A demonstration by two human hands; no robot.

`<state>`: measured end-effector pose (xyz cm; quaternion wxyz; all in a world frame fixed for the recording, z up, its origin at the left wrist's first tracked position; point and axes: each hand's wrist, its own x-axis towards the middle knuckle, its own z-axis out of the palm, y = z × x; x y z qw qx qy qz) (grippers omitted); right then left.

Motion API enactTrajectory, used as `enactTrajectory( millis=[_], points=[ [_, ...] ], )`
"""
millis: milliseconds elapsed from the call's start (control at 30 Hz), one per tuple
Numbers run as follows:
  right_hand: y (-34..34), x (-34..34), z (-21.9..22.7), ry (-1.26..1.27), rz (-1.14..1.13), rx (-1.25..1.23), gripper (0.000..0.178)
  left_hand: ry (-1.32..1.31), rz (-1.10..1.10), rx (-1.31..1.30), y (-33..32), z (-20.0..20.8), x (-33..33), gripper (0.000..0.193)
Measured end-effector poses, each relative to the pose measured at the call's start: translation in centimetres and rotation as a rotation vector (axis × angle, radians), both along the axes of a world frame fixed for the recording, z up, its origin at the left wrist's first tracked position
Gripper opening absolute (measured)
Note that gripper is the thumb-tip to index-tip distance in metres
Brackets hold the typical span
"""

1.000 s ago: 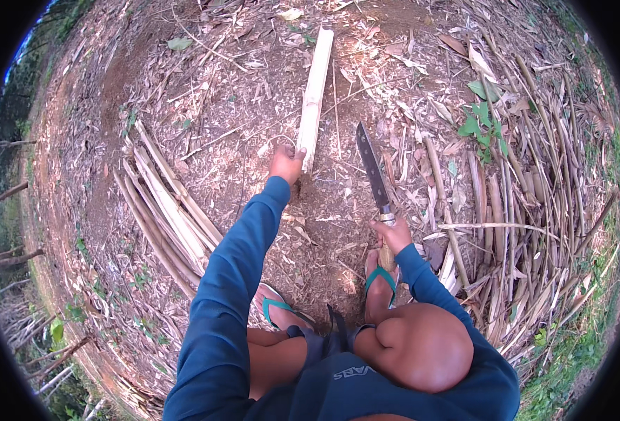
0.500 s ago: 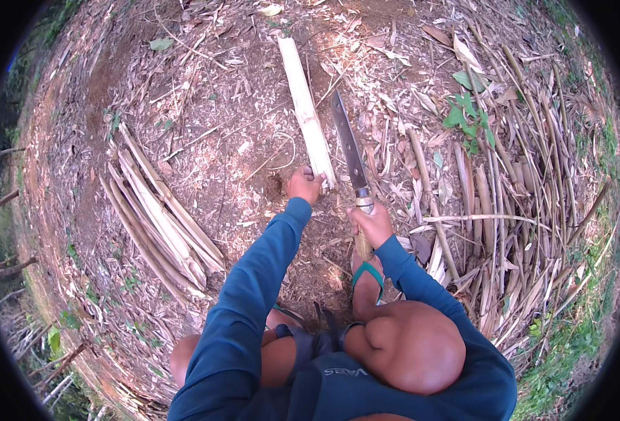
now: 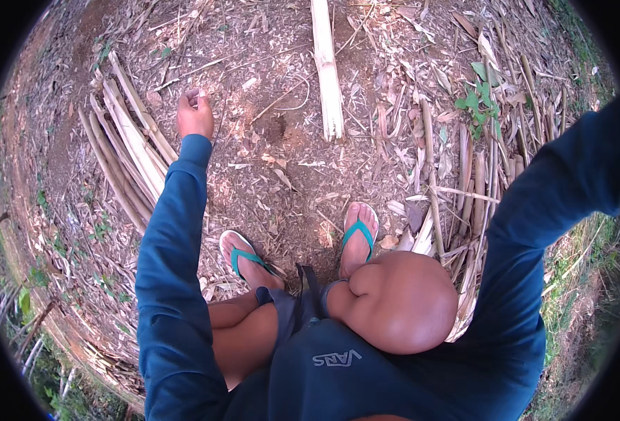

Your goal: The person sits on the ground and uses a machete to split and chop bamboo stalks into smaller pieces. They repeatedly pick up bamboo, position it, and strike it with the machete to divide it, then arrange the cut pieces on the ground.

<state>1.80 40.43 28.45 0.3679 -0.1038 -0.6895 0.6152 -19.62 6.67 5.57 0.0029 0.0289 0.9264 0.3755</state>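
Note:
My left hand (image 3: 195, 114) hovers over the ground at the left, beside a bundle of pale split stalks (image 3: 131, 130). Its fingers are loosely bent with the thumb a little apart, and I see nothing in it. A pale, flat split piece of stalk (image 3: 327, 77) lies lengthwise on the ground ahead, apart from my hand. My right arm (image 3: 569, 172) is raised out to the right. The hand at its end is beyond the picture, so the machete is out of sight too.
My sandalled feet (image 3: 360, 231) stand apart below the split piece. At the right lies a large heap of thin brown stalks (image 3: 478, 182), with a small green plant (image 3: 480, 102) by it. Dry leaves and shavings litter the ground.
My left hand has let go of the split piece and moved left. My right arm has swung up and right, taking the machete out of view. The view has tipped nearer my feet.

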Motion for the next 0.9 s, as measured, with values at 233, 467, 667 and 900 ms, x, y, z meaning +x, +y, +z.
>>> enactTrajectory(
  millis=[233,467,667,900],
  points=[
    [-9.9,7.4,-23.7,-1.015,0.288,-0.584,0.027,0.131,-0.038,0.217,4.8,3.6,3.3,0.028],
    [-11.9,8.5,-24.2,-0.960,0.250,-0.849,0.025,-0.642,-0.533,-0.250,8.4,-2.9,17.8,0.036],
    [-6.4,3.5,-13.4,-0.696,0.533,-1.440,0.018,-0.552,-0.441,-0.295,8.7,-5.3,18.9,0.027],
    [-9.9,7.4,-15.0,-0.504,0.150,-0.646,0.013,-0.539,-0.384,-0.206,13.2,-5.5,16.5,0.029]
  ],
)
